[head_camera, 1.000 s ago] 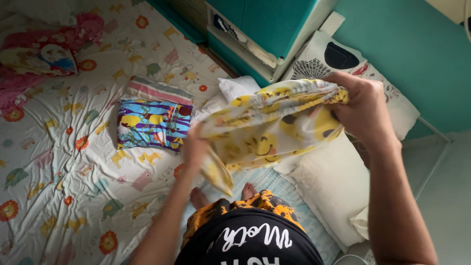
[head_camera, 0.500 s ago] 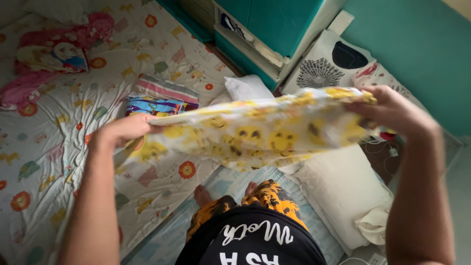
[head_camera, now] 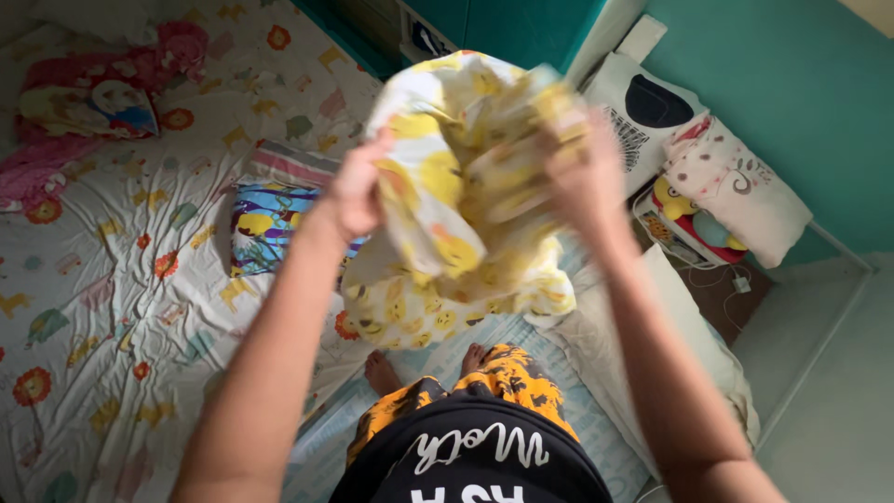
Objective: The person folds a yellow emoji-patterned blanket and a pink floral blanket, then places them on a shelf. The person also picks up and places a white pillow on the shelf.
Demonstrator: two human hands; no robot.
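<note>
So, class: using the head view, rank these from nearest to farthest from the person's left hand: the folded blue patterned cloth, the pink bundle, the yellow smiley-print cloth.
1. yellow smiley-print cloth: gripped by the left hand.
2. folded blue patterned cloth: just left, on the bed.
3. pink bundle: far top-left corner.

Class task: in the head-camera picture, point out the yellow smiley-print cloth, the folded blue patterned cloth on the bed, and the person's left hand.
yellow smiley-print cloth (head_camera: pixel 438 279), head view, on its hanging lower part.
folded blue patterned cloth (head_camera: pixel 270 224), head view, on its top face.
left hand (head_camera: pixel 358 191), head view, on the back of the hand.
</note>
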